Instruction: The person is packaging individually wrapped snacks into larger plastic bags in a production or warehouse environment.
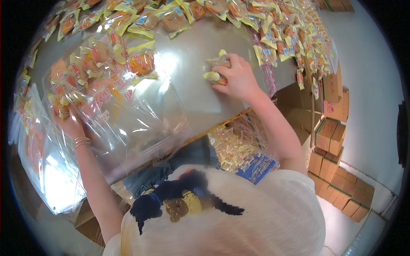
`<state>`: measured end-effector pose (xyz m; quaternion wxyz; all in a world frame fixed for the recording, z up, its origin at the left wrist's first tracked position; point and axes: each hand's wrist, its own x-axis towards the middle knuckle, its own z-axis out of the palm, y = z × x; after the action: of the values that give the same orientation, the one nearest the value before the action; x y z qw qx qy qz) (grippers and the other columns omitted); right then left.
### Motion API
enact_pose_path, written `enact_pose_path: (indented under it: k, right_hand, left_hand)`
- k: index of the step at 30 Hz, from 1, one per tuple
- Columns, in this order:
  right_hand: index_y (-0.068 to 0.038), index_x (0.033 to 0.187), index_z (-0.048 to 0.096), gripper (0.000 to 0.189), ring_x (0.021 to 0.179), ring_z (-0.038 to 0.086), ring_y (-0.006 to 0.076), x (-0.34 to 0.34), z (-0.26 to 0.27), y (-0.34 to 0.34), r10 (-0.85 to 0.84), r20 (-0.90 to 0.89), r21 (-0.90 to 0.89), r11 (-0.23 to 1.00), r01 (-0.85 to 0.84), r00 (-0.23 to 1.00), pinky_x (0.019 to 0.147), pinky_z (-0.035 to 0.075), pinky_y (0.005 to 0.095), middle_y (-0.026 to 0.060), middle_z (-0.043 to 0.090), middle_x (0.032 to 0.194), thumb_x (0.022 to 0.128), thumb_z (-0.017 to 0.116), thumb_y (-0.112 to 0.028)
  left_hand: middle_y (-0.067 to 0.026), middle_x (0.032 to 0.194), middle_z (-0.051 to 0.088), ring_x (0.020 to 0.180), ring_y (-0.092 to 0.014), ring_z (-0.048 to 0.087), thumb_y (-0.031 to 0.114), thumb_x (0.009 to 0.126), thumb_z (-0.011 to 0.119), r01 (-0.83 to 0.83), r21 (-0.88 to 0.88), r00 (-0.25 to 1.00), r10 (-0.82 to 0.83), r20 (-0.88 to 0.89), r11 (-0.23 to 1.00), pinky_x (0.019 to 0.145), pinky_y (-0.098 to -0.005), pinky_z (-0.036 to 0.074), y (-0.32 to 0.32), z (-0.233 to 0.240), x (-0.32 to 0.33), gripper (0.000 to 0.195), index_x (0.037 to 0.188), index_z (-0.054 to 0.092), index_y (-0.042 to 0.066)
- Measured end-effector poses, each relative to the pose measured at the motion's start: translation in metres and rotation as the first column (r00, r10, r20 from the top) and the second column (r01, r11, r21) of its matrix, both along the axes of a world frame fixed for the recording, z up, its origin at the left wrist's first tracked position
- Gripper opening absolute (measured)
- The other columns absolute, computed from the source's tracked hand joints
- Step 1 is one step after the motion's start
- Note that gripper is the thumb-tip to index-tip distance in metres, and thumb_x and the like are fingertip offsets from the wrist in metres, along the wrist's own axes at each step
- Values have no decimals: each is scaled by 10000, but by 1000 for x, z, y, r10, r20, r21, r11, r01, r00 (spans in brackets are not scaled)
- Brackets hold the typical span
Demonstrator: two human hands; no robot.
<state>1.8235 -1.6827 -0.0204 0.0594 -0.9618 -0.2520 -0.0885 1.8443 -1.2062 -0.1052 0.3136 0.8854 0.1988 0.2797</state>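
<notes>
My right hand (238, 75) grips two small wrapped pastries, an upper one (221, 60) and a lower one (217, 77), just above the shiny metal tabletop (192, 105). At the left, my left hand (70, 123) closes around a wrapped pastry (63, 110) at the near end of a row. Several more wrapped pastries (97, 54) lie there in rows, within or under a large clear plastic bag (137, 112) with pink and orange printing. Glare and folds hide which layer of film lies over my left fingers.
A heap of wrapped pastries (173, 19) lines the table's far side and continues down the right (288, 35). More clear bags (48, 166) hang over the left edge. Below the near edge is an open container of small packets (232, 150). Cardboard cartons (331, 134) stand at right.
</notes>
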Motion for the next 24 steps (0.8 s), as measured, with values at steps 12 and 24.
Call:
enact_pose_path:
  k: [12, 24]
  right_hand:
    - [-50, 1112, 480, 584, 914, 530, 316, -59, 7, -36, -330, -283, 56, 932, 358, 901, 759, 448, 391, 146, 522, 1018, 592, 718, -170]
    - [-29, 1207, 365, 755, 785, 582, 331, -15, 40, -113, -208, -682, -73, 973, 218, 701, 685, 472, 400, 134, 595, 836, 591, 739, -254]
  left_hand:
    - [-156, 1152, 510, 1002, -267, 531, 279, 780, 637, 54, 22, 997, -52, -60, 998, 891, -336, 408, 29, -15, -1, 601, 1239, 369, -2]
    - [-139, 1156, 507, 1021, -232, 509, 152, 766, 656, 159, -168, 987, -158, 22, 973, 886, -322, 414, -29, 32, -5, 513, 1195, 442, -28]
